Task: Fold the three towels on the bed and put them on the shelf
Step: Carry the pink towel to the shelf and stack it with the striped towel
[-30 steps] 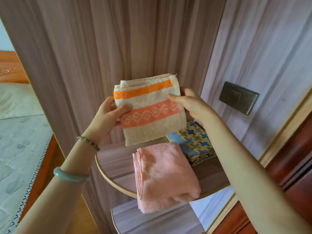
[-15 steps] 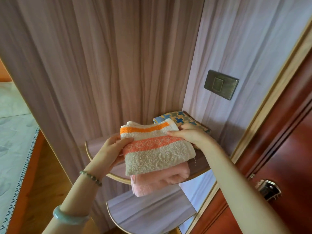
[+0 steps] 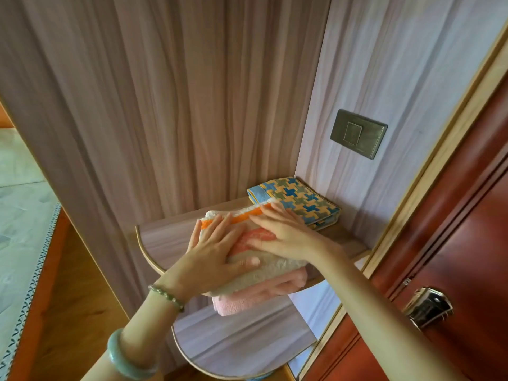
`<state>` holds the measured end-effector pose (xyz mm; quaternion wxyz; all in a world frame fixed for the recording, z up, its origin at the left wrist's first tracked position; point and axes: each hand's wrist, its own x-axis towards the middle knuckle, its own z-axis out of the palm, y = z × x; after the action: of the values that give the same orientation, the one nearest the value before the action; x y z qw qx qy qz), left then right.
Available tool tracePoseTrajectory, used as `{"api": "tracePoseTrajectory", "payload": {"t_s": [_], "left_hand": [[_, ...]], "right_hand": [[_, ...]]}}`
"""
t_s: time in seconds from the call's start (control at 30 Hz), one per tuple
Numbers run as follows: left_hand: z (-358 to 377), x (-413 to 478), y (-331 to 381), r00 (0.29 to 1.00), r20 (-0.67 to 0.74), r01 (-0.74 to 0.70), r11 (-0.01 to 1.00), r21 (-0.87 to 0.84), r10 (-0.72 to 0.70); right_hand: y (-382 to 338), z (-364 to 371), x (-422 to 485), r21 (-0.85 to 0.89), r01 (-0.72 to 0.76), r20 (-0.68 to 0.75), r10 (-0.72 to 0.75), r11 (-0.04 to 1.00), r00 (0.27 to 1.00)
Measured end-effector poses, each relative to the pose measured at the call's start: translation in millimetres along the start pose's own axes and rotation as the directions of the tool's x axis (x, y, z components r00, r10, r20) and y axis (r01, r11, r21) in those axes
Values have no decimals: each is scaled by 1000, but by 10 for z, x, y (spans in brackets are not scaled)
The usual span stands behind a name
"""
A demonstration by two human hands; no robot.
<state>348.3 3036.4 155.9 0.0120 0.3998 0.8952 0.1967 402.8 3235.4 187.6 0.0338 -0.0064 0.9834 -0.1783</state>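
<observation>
Towels lay together on the curved shelf (image 3: 159,237): the striped towel (image 3: 264,266) sat atop the pink towel (image 3: 247,299), just in front of the blue-patterned towel (image 3: 295,200). Both hands pressed flat on it, the left hand (image 3: 217,254) and right hand (image 3: 280,235) spread wide, fingers extended, each grip holding nothing. A second earlier the striped towel was held upright in the air above the shelf; it had since come down. Placing looked nearly finished; lifting both palms away without dragging the stack seemed all that remained.
</observation>
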Motion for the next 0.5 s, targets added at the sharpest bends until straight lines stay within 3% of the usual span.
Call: {"api": "tracePoseTrajectory", "payload": {"t_s": [0.13, 0.27, 0.33, 0.5], "left_hand": [[190, 4, -69, 994, 103, 39, 999, 38, -42], [99, 17, -113, 998, 62, 31, 999, 32, -33], [90, 21, -143, 998, 37, 47, 999, 23, -48], [203, 38, -173, 992, 99, 102, 965, -240, -80]], "right_hand": [[115, 275, -30, 3, -7, -19, 7, 1000, 1000], [165, 162, -36, 233, -8, -56, 22, 972, 998], [233, 156, -52, 250, -26, -88, 50, 968, 995], [299, 319, -48, 321, -9, -110, 47, 947, 993]]}}
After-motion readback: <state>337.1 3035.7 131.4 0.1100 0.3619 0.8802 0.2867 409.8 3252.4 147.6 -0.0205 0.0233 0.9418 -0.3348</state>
